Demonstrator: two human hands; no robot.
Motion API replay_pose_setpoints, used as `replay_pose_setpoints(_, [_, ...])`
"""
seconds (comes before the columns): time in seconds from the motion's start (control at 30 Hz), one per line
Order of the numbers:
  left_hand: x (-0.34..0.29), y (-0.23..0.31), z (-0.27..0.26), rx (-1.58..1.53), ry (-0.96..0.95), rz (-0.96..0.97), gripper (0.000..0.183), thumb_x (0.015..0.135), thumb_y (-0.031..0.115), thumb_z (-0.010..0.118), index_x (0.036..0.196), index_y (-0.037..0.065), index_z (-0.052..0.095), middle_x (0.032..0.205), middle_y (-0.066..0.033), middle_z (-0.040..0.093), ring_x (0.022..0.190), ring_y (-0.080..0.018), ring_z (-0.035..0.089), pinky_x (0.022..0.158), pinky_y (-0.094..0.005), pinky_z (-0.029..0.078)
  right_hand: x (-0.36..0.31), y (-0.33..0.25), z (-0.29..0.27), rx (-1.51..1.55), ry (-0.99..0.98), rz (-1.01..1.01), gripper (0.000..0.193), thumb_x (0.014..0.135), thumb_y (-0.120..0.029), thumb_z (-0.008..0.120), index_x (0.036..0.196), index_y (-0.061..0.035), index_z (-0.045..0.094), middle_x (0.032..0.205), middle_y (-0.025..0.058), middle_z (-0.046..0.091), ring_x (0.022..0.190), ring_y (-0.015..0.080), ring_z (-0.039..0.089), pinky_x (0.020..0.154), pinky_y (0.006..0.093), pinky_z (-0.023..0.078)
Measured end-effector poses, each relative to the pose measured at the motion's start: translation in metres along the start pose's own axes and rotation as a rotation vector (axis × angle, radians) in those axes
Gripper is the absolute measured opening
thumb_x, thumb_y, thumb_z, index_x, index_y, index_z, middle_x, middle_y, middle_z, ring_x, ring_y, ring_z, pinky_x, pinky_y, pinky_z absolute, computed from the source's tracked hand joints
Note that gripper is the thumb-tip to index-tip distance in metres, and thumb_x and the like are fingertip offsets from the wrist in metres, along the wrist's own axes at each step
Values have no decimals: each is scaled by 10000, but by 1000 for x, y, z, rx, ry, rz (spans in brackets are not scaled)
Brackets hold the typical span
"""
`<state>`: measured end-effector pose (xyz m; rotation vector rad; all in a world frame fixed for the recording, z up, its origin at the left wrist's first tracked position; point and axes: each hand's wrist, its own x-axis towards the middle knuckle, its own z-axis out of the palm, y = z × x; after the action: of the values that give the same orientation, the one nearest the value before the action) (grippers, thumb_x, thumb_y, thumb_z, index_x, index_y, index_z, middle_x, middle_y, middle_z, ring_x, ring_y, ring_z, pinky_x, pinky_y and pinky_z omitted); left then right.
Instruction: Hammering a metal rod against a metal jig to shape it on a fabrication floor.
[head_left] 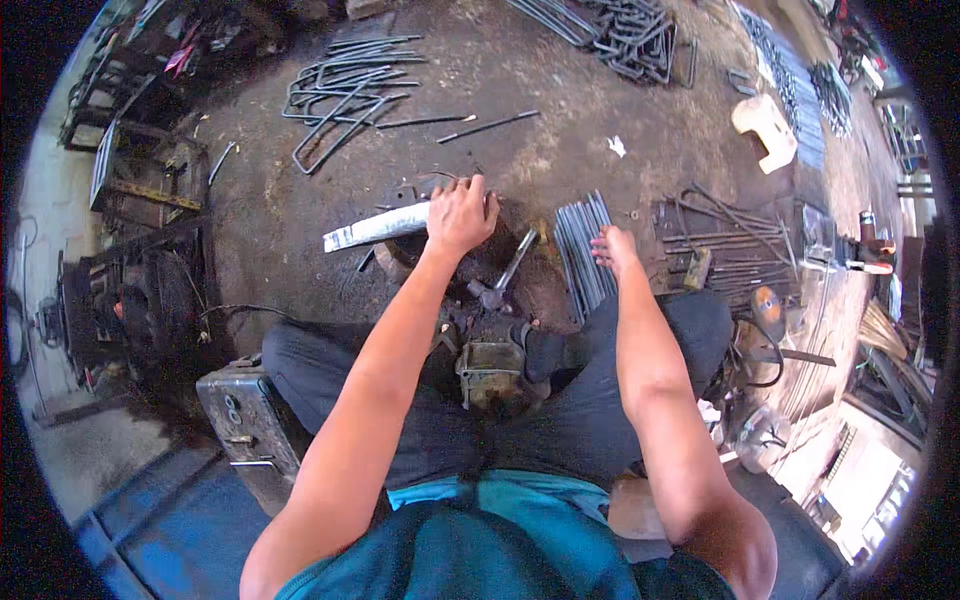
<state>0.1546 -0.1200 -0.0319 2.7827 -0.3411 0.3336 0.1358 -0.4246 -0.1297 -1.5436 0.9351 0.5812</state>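
My left hand (pixel 462 214) is closed over the right end of a long bar-like piece with a silvery-white wrapping (pixel 375 228), which points to the left. What lies under the palm is hidden. At the right, my right hand (pixel 614 248) hovers at the edge of a bundle of straight grey metal rods (pixel 580 258). Its fingers are apart and slightly bent, with no rod visibly gripped. Between the hands lies a hammer (pixel 489 296), its handle slanting up to the right. Nearer to me, a dark metal block (pixel 491 360) sits between my legs.
Bent rods (pixel 350 90) lie in a pile at the far left, and more form a heap (pixel 635 40) at the far middle. Thin rods (pixel 735 245) are spread right of the bundle. A cream plastic piece (pixel 765 132) lies beyond them. A dark metal box (pixel 250 415) stands by my left knee.
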Motion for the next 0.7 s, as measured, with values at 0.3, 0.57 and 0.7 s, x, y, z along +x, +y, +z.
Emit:
replay_pose_setpoints(0.3, [12,9,7,79,-24,-53,167,767,207,594,767,69,501,717,-129,583,656,-315,598,609,-452,438,101,96,32,-617,227,-74,419,767,-277,542,1011,52,627,989,259,649,887,343,644,720,408,510])
replay_pose_setpoints(0.57, [40,9,18,14,-90,-86,175,765,207,603,727,81,488,712,-99,557,665,-289,573,593,-419,406,131,137,24,-867,224,47,685,754,-316,567,1310,31,369,1241,354,474,1125,496,490,945,491,424])
replay_pose_setpoints(0.7, [26,6,17,47,-84,-75,172,752,205,619,716,97,490,682,-77,522,645,-265,559,569,-406,380,132,143,45,-1017,355,41,656,760,-246,580,1318,-1,338,1252,319,423,1095,512,496,915,521,440])
